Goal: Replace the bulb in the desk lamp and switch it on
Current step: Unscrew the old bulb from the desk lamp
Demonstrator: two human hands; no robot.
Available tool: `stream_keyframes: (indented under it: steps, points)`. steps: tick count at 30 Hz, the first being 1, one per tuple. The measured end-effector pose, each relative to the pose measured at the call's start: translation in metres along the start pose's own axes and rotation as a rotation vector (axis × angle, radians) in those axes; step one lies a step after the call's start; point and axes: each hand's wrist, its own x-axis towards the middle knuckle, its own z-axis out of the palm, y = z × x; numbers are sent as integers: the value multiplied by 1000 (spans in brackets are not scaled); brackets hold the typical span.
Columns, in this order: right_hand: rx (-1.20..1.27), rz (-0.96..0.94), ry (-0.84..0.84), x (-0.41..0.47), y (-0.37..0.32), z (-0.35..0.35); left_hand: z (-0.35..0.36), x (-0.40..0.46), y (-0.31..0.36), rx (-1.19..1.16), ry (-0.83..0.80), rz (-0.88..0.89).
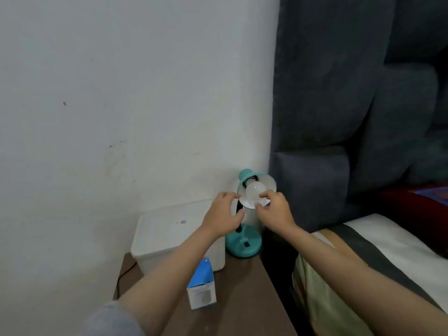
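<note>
The bulb is seated in the shade of the teal lamp, which is tilted so that its white inside faces the camera. The bulb is pinched by the right hand: a thumb and fingertip are pressed to its right and lower side, and the lower edge of the bulb is covered by them. The shade's left rim is touched by the fingertips of the left hand, whose thumb is curled below the shade; whether the rim is truly gripped or only steadied cannot be told. The bulb's base and the socket are seen only as a dark patch behind it. The lamp's neck is largely hidden behind both hands, and a second pale shape just below the shade, between the hands, is too blurred to identify.

Below the hands, the lamp's round base is seen on the table, with a dark switch on it. Left of the left wrist a white box is set, partly covered by the forearm. Under the left forearm a small blue-and-white carton is stood; its print is unreadable. Right of the right arm a bed is cut off by the frame edge.
</note>
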Motion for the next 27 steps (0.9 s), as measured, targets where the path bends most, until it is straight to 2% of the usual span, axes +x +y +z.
stream_keyframes:
  steps: [6,10,15,19,27]
  points:
    - [221,-27,188,10,7,22,9,25,-7,-96,113,78]
    - [240,-28,295,14,10,34,17,38,-15,-149,233,160]
    - [296,-8,389,19,6,46,25,47,-17,-235,258,168]
    - [339,6,416,22,4,52,26,52,-17,-245,291,126]
    - [277,-104,433,23,6,50,26,54,-16,-261,297,130]
